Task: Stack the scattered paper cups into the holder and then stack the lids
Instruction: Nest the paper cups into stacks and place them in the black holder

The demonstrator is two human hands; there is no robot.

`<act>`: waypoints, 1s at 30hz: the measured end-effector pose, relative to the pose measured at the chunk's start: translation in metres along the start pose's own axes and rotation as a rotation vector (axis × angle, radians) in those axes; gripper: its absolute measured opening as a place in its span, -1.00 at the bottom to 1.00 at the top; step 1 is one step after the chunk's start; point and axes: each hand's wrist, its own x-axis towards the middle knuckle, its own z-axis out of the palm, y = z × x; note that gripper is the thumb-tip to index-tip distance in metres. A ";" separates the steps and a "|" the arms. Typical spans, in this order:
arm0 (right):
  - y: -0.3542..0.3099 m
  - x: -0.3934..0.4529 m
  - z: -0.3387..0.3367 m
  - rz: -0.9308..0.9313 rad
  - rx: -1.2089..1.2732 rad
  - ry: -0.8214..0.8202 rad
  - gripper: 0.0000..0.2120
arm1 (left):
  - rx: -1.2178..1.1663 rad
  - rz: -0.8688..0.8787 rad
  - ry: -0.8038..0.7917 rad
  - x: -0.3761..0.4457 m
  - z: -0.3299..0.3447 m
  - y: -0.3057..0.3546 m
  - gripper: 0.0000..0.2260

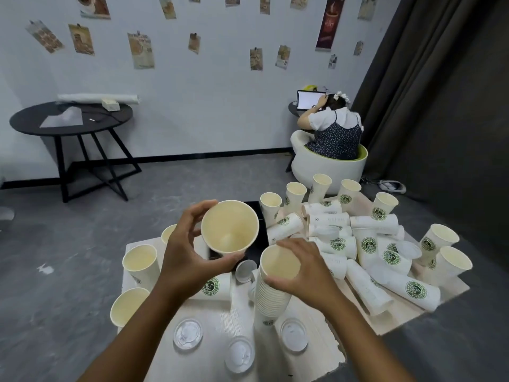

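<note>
Above the bench (209,315), the left hand (187,257) grips a loose paper cup (230,227), fingers curled round its wall. Right hand (305,268) clasps the stack's (271,296) top rim. Cup-stacking is under way; next, the cup needs lining up mouth-up over the stack, then dropping in.

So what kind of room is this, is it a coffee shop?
Probably a room dressed up like a café, not a real shop: coffee posters hang on the wall, logo paper cups cover the table, and there's a round side table.
</note>
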 end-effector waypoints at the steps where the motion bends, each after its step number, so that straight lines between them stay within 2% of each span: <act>1: 0.006 -0.002 0.007 0.023 -0.006 -0.013 -0.19 | -0.006 0.006 -0.005 0.000 0.003 0.002 -0.16; 6: 0.015 -0.007 0.015 0.067 0.122 0.024 -0.13 | -0.074 0.029 -0.030 0.006 0.015 0.014 -0.15; 13: -0.013 -0.014 -0.033 -0.024 0.400 0.169 -0.17 | -0.167 0.080 -0.087 0.018 0.037 0.042 -0.18; 19: -0.010 -0.010 -0.039 0.017 0.378 0.103 -0.27 | -0.128 0.004 -0.202 0.016 0.072 0.030 -0.22; 26: 0.013 -0.017 -0.027 0.042 0.334 0.006 -0.07 | 0.073 -0.118 -0.331 -0.002 0.086 -0.027 -0.14; 30: 0.026 -0.013 -0.020 0.085 0.328 -0.015 -0.16 | 0.111 -0.218 -0.342 -0.011 0.090 -0.051 -0.19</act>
